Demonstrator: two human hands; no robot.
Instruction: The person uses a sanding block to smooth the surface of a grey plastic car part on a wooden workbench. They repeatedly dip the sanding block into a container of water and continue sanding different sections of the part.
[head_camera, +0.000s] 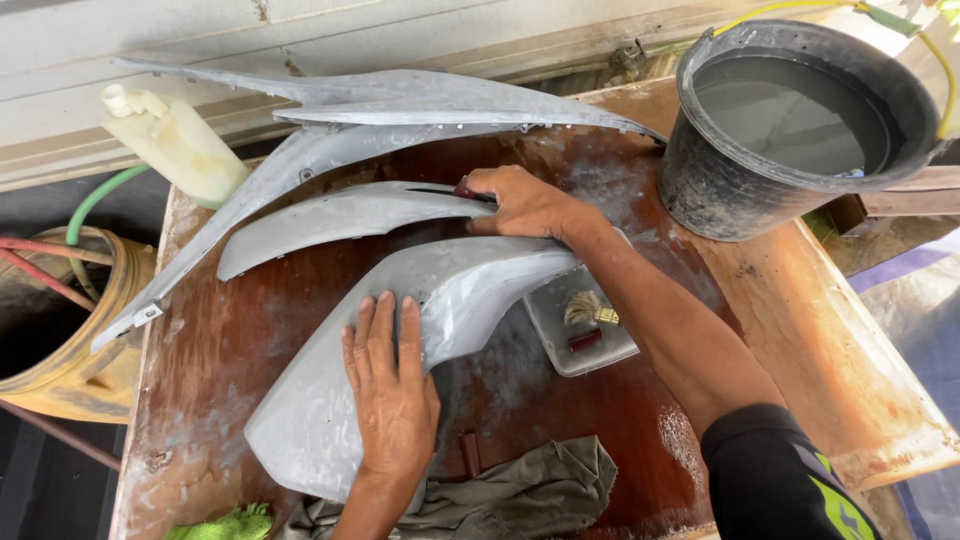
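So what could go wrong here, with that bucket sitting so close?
The water-filled black bucket stands at the table's far corner by the right hand; a bump could spill it. The grey panel under the left hand looks wet and could slip. The upper panels overhang the edge.

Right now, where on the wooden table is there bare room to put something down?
Bare wood shows on the right side of the brown wooden table, below the black water bucket. A smaller patch lies at the left edge, beside the large grey plastic panel. The middle is crowded: more grey panels, the left hand, the right hand, a small grey tray.
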